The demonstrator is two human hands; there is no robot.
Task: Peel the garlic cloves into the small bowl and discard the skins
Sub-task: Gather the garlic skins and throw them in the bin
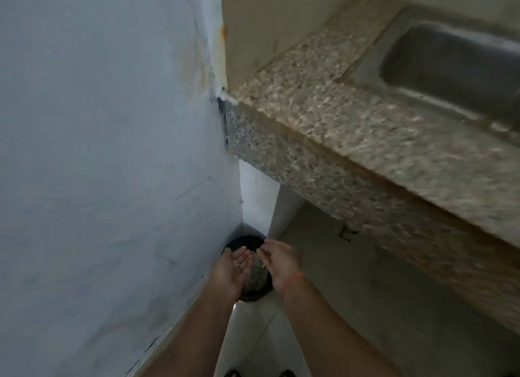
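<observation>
Garlic skins [237,265]: pale flecks stuck to left hand [232,269], palm up, fingers straight, directly over black bin [244,240]. Right hand [278,261] also above bin, fingers loose, holding nothing. Risk: light flakes drifting past bin's rim if brushed hard.

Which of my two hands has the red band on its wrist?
The right hand, over the black bin: a reddish thread circles its wrist. The left hand, palm up beside it, has a bare wrist.
</observation>
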